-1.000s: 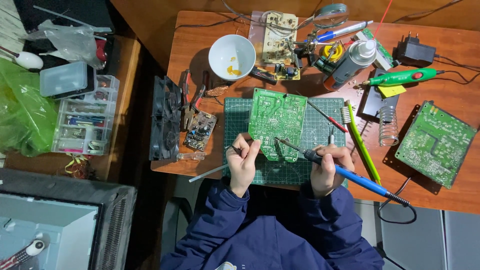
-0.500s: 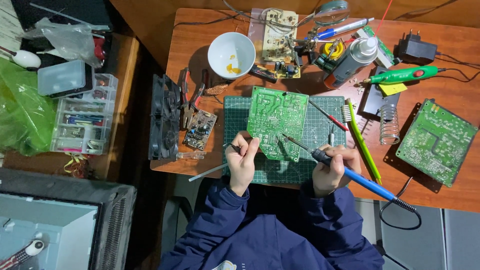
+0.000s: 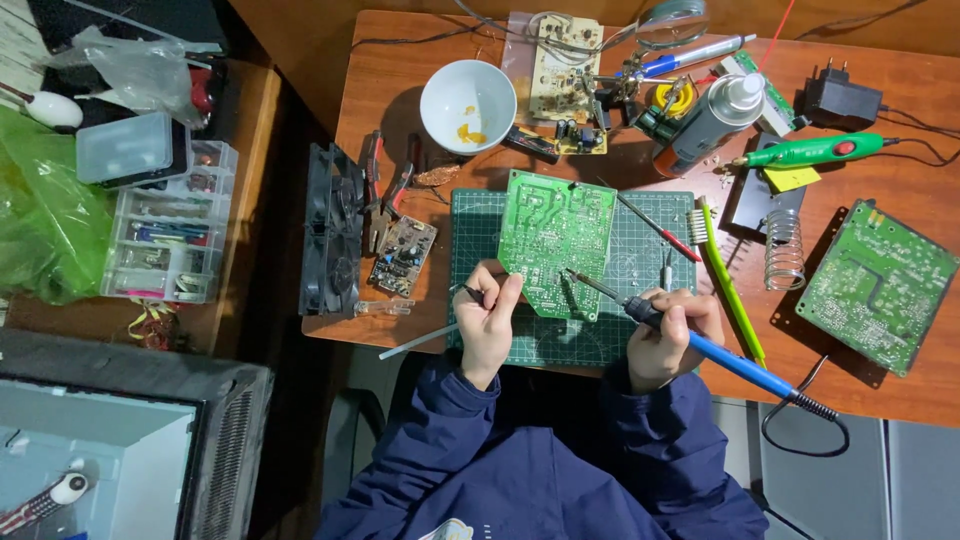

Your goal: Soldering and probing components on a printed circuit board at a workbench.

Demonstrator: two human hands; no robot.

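The green circuit board (image 3: 556,240) lies solder side up on the dark green cutting mat (image 3: 640,255) at the centre of the frame, on the wooden tabletop (image 3: 400,120).

The right hand (image 3: 668,335) is closed in a pen grip around the blue-handled soldering iron (image 3: 690,340); its tip rests on the lower middle of the board. The cord runs off toward the lower right of the frame.

The left hand (image 3: 490,320) sits at the board's lower left edge, fingers (image 3: 508,292) curled, pinching a thin dark item (image 3: 468,292) that cannot be identified. A pale rod (image 3: 418,342) lies just below this hand.

Recommended technique for this step:
1. Brace the board with the left hand so that it cannot slide on the mat.
2. Rest the right wrist on the tabletop edge for a steady tip.
3. Hold the tip on 1 joint only, clear of neighbouring pads.
4. Keep the cord away from the red-handled probe (image 3: 655,228) right of the board.

A coiled iron stand (image 3: 785,250) stands right of the mat.
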